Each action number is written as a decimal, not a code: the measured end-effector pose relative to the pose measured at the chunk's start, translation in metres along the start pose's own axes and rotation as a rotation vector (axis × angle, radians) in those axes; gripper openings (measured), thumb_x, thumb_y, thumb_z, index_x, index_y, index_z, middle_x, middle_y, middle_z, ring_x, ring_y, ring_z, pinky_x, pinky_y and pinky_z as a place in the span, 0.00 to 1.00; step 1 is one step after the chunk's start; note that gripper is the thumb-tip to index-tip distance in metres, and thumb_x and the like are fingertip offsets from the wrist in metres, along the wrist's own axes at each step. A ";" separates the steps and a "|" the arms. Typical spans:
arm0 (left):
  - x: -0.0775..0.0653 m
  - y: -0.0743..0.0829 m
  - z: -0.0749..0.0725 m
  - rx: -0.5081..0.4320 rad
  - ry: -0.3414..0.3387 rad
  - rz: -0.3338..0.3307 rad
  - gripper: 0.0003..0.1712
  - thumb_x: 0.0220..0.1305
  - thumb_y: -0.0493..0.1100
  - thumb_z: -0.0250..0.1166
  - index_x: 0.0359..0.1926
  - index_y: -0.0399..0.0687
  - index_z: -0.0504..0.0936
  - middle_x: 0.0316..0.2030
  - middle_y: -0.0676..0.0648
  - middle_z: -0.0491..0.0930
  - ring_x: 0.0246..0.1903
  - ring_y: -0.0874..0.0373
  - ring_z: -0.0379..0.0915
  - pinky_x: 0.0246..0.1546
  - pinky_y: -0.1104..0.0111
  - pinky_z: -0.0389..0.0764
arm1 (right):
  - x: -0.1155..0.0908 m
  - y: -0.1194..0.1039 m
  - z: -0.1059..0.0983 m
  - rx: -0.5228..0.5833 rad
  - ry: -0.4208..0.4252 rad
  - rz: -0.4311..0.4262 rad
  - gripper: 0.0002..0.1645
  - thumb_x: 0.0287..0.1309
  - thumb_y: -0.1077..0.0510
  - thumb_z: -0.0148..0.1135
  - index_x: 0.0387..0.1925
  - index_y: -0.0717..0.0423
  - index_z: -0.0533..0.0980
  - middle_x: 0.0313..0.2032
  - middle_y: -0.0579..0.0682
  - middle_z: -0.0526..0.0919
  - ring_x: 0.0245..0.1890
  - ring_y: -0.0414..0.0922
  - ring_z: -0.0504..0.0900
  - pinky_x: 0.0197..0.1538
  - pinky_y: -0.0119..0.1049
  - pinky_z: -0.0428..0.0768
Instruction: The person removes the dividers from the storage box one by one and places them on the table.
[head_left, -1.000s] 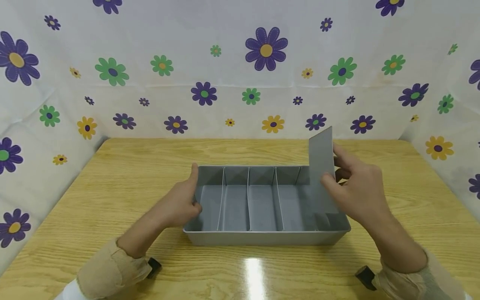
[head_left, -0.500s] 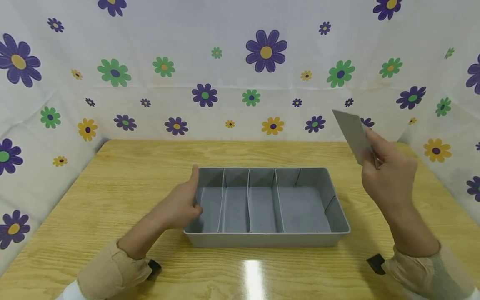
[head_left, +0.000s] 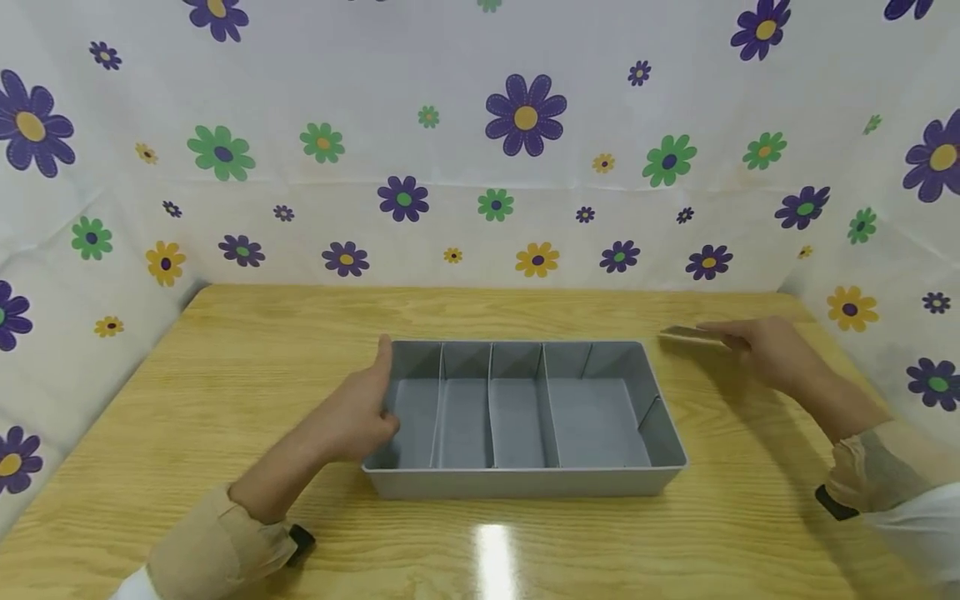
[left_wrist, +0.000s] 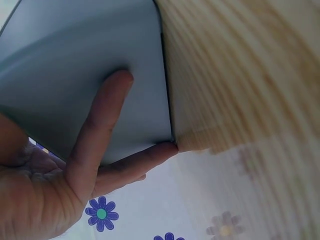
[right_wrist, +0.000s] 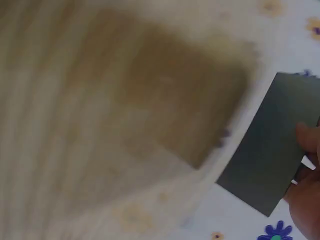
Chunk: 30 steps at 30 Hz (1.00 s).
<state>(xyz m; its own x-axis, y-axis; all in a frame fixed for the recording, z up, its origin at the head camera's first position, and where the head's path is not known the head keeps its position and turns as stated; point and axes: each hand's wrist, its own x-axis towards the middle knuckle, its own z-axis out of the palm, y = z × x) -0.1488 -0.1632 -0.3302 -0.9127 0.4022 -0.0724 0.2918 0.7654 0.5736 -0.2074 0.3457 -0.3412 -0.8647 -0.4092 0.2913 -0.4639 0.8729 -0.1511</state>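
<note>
The left arm (head_left: 281, 467) slants forward and inward, the left hand (head_left: 356, 417) with two fingers (left_wrist: 97, 125) straight and spread, its thumb (head_left: 390, 424) set opposite them. The right arm (head_left: 843, 406) reaches inward from the side, the right hand (head_left: 776, 352) back upward, thumb beneath and a finger stretched out above in a pinch

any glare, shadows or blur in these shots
Head view: bright glare on the table, bottom centre, and a soft shadow below the right hand; left wrist view: wood grain streaked and soft at right; right wrist view: table heavily blurred, the gray panel much sharper.
</note>
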 end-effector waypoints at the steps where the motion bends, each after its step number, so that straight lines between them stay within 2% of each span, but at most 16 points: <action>1: -0.001 0.000 0.000 -0.005 -0.003 -0.001 0.59 0.44 0.29 0.55 0.67 0.35 0.22 0.12 0.53 0.60 0.11 0.61 0.55 0.15 0.65 0.67 | -0.003 0.006 0.003 -0.001 -0.025 -0.039 0.22 0.53 0.72 0.52 0.49 0.56 0.78 0.41 0.60 0.82 0.29 0.47 0.76 0.33 0.47 0.77; 3: -0.001 -0.001 0.000 -0.012 -0.008 -0.013 0.59 0.44 0.29 0.54 0.67 0.36 0.21 0.12 0.53 0.60 0.11 0.61 0.55 0.14 0.66 0.67 | -0.008 0.014 0.009 0.003 -0.118 -0.092 0.23 0.52 0.72 0.53 0.50 0.56 0.78 0.45 0.60 0.80 0.37 0.52 0.79 0.39 0.51 0.78; 6: -0.002 -0.002 -0.001 -0.017 -0.011 -0.029 0.59 0.46 0.29 0.54 0.67 0.39 0.21 0.12 0.53 0.60 0.11 0.61 0.55 0.14 0.66 0.66 | -0.013 0.022 0.012 -0.002 -0.240 -0.118 0.22 0.54 0.68 0.54 0.53 0.56 0.76 0.52 0.62 0.75 0.49 0.60 0.74 0.48 0.57 0.73; 8: -0.002 -0.003 -0.002 -0.018 -0.013 -0.041 0.59 0.46 0.30 0.54 0.67 0.40 0.20 0.12 0.52 0.60 0.11 0.61 0.56 0.14 0.67 0.66 | -0.013 0.026 0.014 -0.021 -0.289 -0.142 0.23 0.55 0.66 0.55 0.54 0.57 0.74 0.55 0.63 0.73 0.50 0.62 0.72 0.49 0.58 0.72; 14: 0.000 -0.004 -0.003 -0.026 -0.016 -0.044 0.59 0.47 0.30 0.54 0.67 0.41 0.20 0.12 0.52 0.61 0.11 0.60 0.57 0.14 0.67 0.67 | -0.001 0.038 0.019 -0.022 -0.234 -0.195 0.21 0.53 0.63 0.58 0.52 0.59 0.76 0.52 0.63 0.75 0.46 0.61 0.75 0.45 0.57 0.74; 17: 0.001 -0.004 -0.003 -0.017 -0.020 -0.046 0.59 0.47 0.30 0.55 0.67 0.40 0.20 0.13 0.52 0.61 0.12 0.60 0.57 0.15 0.67 0.67 | 0.008 0.046 0.022 -0.010 -0.231 -0.180 0.20 0.53 0.63 0.59 0.51 0.60 0.76 0.51 0.64 0.75 0.45 0.62 0.75 0.45 0.57 0.75; 19: 0.001 -0.004 -0.003 -0.011 -0.023 -0.042 0.59 0.47 0.30 0.55 0.67 0.40 0.20 0.13 0.52 0.61 0.12 0.60 0.57 0.15 0.67 0.67 | 0.015 0.051 0.024 -0.014 -0.246 -0.152 0.20 0.53 0.64 0.58 0.50 0.60 0.76 0.50 0.64 0.75 0.46 0.62 0.75 0.46 0.57 0.74; 23: 0.001 -0.003 -0.002 0.005 -0.026 -0.035 0.59 0.46 0.30 0.56 0.67 0.38 0.21 0.13 0.52 0.61 0.12 0.60 0.57 0.16 0.66 0.66 | 0.030 0.055 0.027 0.001 -0.311 0.000 0.21 0.53 0.65 0.54 0.50 0.59 0.76 0.52 0.62 0.74 0.50 0.63 0.71 0.48 0.55 0.73; 25: 0.001 -0.003 -0.002 0.009 -0.026 -0.036 0.59 0.46 0.30 0.56 0.67 0.38 0.21 0.13 0.52 0.61 0.12 0.61 0.57 0.16 0.66 0.66 | 0.038 0.056 0.028 0.003 -0.341 0.090 0.22 0.52 0.65 0.51 0.51 0.58 0.75 0.54 0.60 0.73 0.52 0.64 0.69 0.46 0.50 0.73; 28: 0.000 -0.001 -0.003 0.011 -0.024 -0.031 0.59 0.46 0.30 0.56 0.67 0.37 0.22 0.13 0.52 0.61 0.12 0.60 0.57 0.16 0.66 0.66 | 0.047 0.056 0.028 0.029 -0.353 0.177 0.24 0.49 0.67 0.46 0.50 0.59 0.75 0.54 0.60 0.72 0.55 0.65 0.65 0.40 0.45 0.70; 30: 0.000 0.001 -0.002 0.004 -0.029 -0.037 0.59 0.46 0.30 0.56 0.67 0.38 0.21 0.13 0.52 0.61 0.12 0.60 0.57 0.16 0.66 0.66 | 0.051 0.056 0.027 0.035 -0.356 0.214 0.24 0.49 0.67 0.45 0.49 0.59 0.76 0.54 0.60 0.72 0.56 0.65 0.63 0.43 0.47 0.71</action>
<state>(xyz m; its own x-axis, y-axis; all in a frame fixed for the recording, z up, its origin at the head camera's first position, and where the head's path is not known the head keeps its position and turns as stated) -0.1491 -0.1640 -0.3278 -0.9141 0.3883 -0.1171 0.2595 0.7818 0.5670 -0.2828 0.3664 -0.3599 -0.9521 -0.2909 -0.0940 -0.2671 0.9412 -0.2067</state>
